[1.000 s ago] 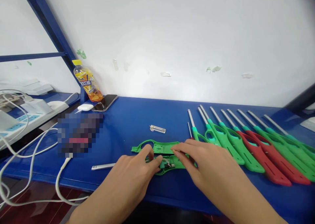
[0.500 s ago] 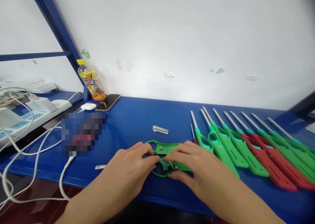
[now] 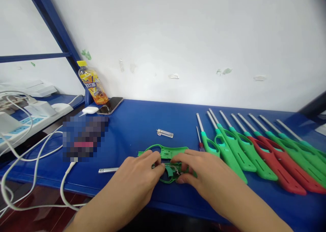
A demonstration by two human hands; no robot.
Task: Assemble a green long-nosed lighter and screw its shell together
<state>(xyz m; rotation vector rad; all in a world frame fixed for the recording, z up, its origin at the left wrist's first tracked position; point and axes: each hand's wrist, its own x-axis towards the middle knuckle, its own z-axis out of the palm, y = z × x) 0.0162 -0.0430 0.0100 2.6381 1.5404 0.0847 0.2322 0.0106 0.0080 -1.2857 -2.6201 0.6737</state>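
Observation:
Two green lighter shell halves lie at the table's front middle. The back half (image 3: 168, 152) is bare inside. The front half (image 3: 168, 180) holds a dark green trigger and thin wires. My left hand (image 3: 144, 171) pinches its left end, from which a metal tube (image 3: 107, 170) sticks out to the left. My right hand (image 3: 195, 167) has its fingers curled over the wires and the right part of the front half. What its fingertips grip is hidden. A clear fuel cartridge (image 3: 165, 133) lies behind the shells.
Finished-looking green lighters (image 3: 230, 154) and red lighters (image 3: 282, 165) fan out at the right, beside a screwdriver (image 3: 201, 143). At the left are a phone (image 3: 110, 105), a bottle (image 3: 93, 84), white cables (image 3: 38, 164) and a power strip (image 3: 33, 121).
My left hand has shifted slightly left and down, uncovering more of the metal tube and the back shell's left end. My right fingers have moved slightly right.

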